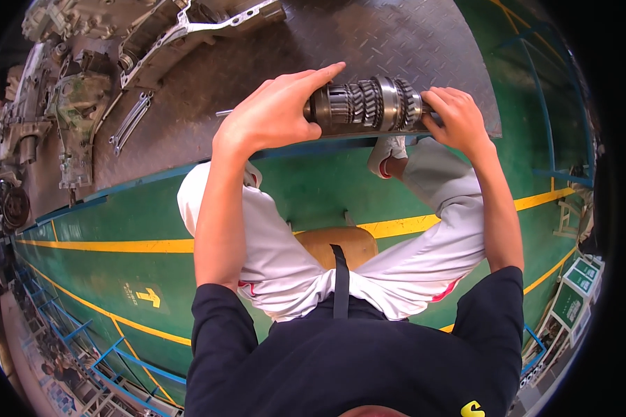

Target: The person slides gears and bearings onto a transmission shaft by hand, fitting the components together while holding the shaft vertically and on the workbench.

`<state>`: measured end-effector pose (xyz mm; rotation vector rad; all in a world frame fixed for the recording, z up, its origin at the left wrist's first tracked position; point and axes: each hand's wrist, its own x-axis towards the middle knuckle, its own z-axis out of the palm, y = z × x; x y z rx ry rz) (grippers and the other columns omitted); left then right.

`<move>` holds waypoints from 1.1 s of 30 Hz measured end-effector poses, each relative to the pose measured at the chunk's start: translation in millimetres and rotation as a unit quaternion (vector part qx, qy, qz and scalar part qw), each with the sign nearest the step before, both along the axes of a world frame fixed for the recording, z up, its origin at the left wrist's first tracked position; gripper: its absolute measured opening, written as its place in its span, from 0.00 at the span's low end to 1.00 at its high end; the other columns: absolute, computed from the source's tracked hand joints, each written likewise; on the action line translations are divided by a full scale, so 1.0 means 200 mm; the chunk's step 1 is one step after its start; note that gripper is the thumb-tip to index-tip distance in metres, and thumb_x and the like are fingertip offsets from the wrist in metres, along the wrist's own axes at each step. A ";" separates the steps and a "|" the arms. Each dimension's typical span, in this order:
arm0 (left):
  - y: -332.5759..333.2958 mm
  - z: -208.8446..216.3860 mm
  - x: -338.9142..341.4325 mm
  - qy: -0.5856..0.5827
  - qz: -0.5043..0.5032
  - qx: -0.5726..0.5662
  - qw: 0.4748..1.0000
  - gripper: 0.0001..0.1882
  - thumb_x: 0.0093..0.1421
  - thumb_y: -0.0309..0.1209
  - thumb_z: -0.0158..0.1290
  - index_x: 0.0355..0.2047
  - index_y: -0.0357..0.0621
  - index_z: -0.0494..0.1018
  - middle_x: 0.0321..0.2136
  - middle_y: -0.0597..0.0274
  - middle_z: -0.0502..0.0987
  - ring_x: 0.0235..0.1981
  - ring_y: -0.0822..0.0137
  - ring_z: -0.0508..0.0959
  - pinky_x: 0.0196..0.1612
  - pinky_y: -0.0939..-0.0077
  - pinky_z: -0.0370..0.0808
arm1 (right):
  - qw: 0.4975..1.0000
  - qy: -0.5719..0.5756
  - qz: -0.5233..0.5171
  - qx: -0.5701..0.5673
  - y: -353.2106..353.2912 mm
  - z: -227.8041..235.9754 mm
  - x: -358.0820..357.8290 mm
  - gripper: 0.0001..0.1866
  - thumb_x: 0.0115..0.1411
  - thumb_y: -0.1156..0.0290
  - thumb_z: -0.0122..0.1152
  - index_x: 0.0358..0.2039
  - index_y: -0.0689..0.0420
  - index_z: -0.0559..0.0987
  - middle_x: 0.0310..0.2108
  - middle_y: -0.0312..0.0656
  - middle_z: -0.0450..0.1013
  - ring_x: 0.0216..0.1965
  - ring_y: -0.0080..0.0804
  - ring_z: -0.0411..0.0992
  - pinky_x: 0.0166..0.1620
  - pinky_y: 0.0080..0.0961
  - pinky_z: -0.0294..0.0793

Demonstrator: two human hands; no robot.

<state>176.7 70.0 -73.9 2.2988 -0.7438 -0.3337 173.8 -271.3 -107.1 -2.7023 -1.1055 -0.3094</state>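
Both hands are on the gear shaft [368, 104], held level over the near edge of the checker-plate platform [396, 42]. Left hand [275, 115] cups one end, fingers partly extended; right hand [455, 118] grips the other. Seemingly mid-carry or inspection; setting it down needs a steady, level lowering.

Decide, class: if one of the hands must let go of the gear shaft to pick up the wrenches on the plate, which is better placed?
Probably the left hand: the wrenches lie on the checkered plate to its left, while the right hand grips the gear shaft at its far end.
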 end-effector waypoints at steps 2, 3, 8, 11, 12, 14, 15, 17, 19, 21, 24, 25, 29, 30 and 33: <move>0.00 0.02 0.00 0.014 -0.013 -0.003 1.000 0.48 0.41 0.22 0.56 0.68 0.47 0.58 0.52 0.44 0.76 0.51 0.46 0.76 0.55 0.64 0.73 | 1.000 0.009 -0.003 -0.007 0.00 -0.02 -0.02 0.17 0.47 0.70 0.65 0.37 0.58 0.73 0.32 0.43 0.74 0.35 0.46 0.74 0.40 0.38 0.73; -0.02 0.04 -0.01 0.043 -0.012 0.020 0.999 0.48 0.41 0.22 0.56 0.68 0.46 0.58 0.51 0.43 0.76 0.50 0.46 0.77 0.54 0.63 0.73 | 1.000 0.013 0.000 -0.006 0.00 -0.02 -0.03 0.17 0.47 0.70 0.65 0.37 0.58 0.73 0.32 0.43 0.74 0.35 0.46 0.74 0.40 0.38 0.73; -0.02 0.04 -0.03 0.053 -0.005 0.066 0.996 0.49 0.42 0.23 0.57 0.68 0.46 0.57 0.51 0.41 0.75 0.48 0.45 0.77 0.52 0.61 0.73 | 0.997 0.074 -0.018 -0.014 0.03 0.03 0.00 0.15 0.46 0.71 0.64 0.36 0.59 0.75 0.30 0.45 0.75 0.34 0.49 0.73 0.38 0.41 0.72; -0.02 0.02 -0.01 -0.041 0.016 -0.003 0.999 0.45 0.43 0.25 0.58 0.66 0.45 0.60 0.50 0.41 0.74 0.47 0.45 0.76 0.50 0.59 0.73 | 0.991 0.124 -0.031 0.023 0.02 0.02 0.05 0.15 0.47 0.71 0.62 0.37 0.60 0.75 0.31 0.47 0.76 0.35 0.52 0.74 0.38 0.43 0.72; -0.02 0.02 -0.01 -0.048 0.046 0.000 0.998 0.43 0.44 0.26 0.58 0.64 0.43 0.61 0.50 0.41 0.74 0.47 0.45 0.76 0.51 0.60 0.73 | 0.992 0.120 -0.035 0.025 0.03 0.03 0.08 0.15 0.47 0.71 0.62 0.37 0.60 0.75 0.31 0.47 0.76 0.35 0.52 0.74 0.38 0.43 0.72; -0.04 0.02 0.00 -0.072 0.099 -0.002 0.992 0.34 0.46 0.29 0.57 0.57 0.37 0.68 0.46 0.44 0.75 0.47 0.46 0.77 0.51 0.61 0.73 | 0.992 0.114 -0.058 0.011 0.04 0.06 0.12 0.15 0.49 0.69 0.62 0.38 0.61 0.76 0.33 0.49 0.77 0.37 0.53 0.74 0.39 0.45 0.71; -0.05 0.01 0.01 -0.073 0.097 -0.002 0.993 0.34 0.46 0.29 0.57 0.57 0.37 0.68 0.46 0.44 0.75 0.47 0.46 0.77 0.51 0.61 0.73 | 0.992 0.113 -0.061 0.012 0.04 0.06 0.14 0.15 0.49 0.69 0.62 0.38 0.61 0.76 0.33 0.49 0.77 0.37 0.53 0.74 0.39 0.45 0.71; -0.06 0.01 0.04 -0.082 0.126 0.017 0.989 0.29 0.47 0.31 0.56 0.51 0.34 0.72 0.45 0.45 0.76 0.47 0.46 0.77 0.51 0.62 0.73 | 0.991 0.101 -0.051 0.069 0.03 0.03 0.18 0.19 0.47 0.71 0.61 0.40 0.63 0.76 0.34 0.53 0.76 0.37 0.57 0.73 0.42 0.43 0.72; -0.08 0.00 0.07 -0.080 0.134 0.016 0.988 0.28 0.47 0.32 0.55 0.50 0.33 0.74 0.45 0.45 0.77 0.47 0.46 0.78 0.52 0.62 0.73 | 0.991 0.096 -0.068 0.066 0.02 0.02 0.22 0.19 0.48 0.70 0.62 0.42 0.62 0.77 0.36 0.51 0.76 0.39 0.53 0.73 0.44 0.42 0.72; -0.08 -0.02 0.10 -0.080 0.107 0.009 0.991 0.31 0.48 0.33 0.54 0.54 0.33 0.72 0.47 0.46 0.77 0.47 0.47 0.78 0.53 0.62 0.73 | 0.990 0.099 -0.086 0.049 0.05 0.04 0.23 0.18 0.49 0.70 0.62 0.42 0.60 0.77 0.39 0.46 0.76 0.43 0.48 0.72 0.49 0.40 0.70; -0.08 -0.03 0.12 -0.064 0.087 0.025 0.994 0.34 0.48 0.33 0.54 0.58 0.35 0.69 0.49 0.48 0.76 0.49 0.47 0.77 0.54 0.63 0.72 | 0.995 0.018 -0.097 0.014 -0.02 0.03 0.24 0.16 0.53 0.65 0.65 0.39 0.59 0.77 0.37 0.43 0.74 0.43 0.45 0.72 0.47 0.38 0.68; -0.09 -0.03 0.11 -0.062 0.082 0.033 0.994 0.35 0.48 0.33 0.53 0.59 0.35 0.68 0.49 0.48 0.76 0.50 0.47 0.76 0.55 0.63 0.71 | 0.994 -0.009 -0.112 -0.008 -0.05 0.02 0.23 0.16 0.53 0.64 0.66 0.39 0.58 0.77 0.37 0.43 0.74 0.43 0.43 0.72 0.47 0.37 0.68; -0.10 -0.01 0.06 -0.056 0.092 0.065 0.992 0.38 0.48 0.32 0.54 0.63 0.36 0.64 0.53 0.48 0.73 0.52 0.47 0.75 0.56 0.64 0.70 | 0.987 -0.018 -0.161 -0.016 -0.10 -0.01 0.21 0.15 0.54 0.63 0.66 0.37 0.58 0.76 0.35 0.42 0.74 0.42 0.41 0.72 0.46 0.37 0.67; -0.08 -0.01 0.06 -0.068 0.089 0.058 0.992 0.39 0.48 0.30 0.55 0.63 0.35 0.63 0.53 0.47 0.72 0.52 0.47 0.74 0.56 0.64 0.71 | 0.983 -0.028 -0.178 -0.028 -0.09 -0.02 0.21 0.15 0.54 0.63 0.66 0.37 0.58 0.76 0.34 0.43 0.75 0.41 0.42 0.73 0.45 0.39 0.68; -0.07 -0.05 0.05 -0.106 0.089 0.073 0.988 0.40 0.47 0.25 0.57 0.63 0.35 0.62 0.53 0.47 0.71 0.52 0.46 0.74 0.55 0.62 0.71 | 0.979 -0.029 -0.198 -0.039 -0.08 -0.07 0.21 0.13 0.55 0.64 0.65 0.32 0.59 0.73 0.30 0.45 0.74 0.38 0.47 0.73 0.42 0.44 0.69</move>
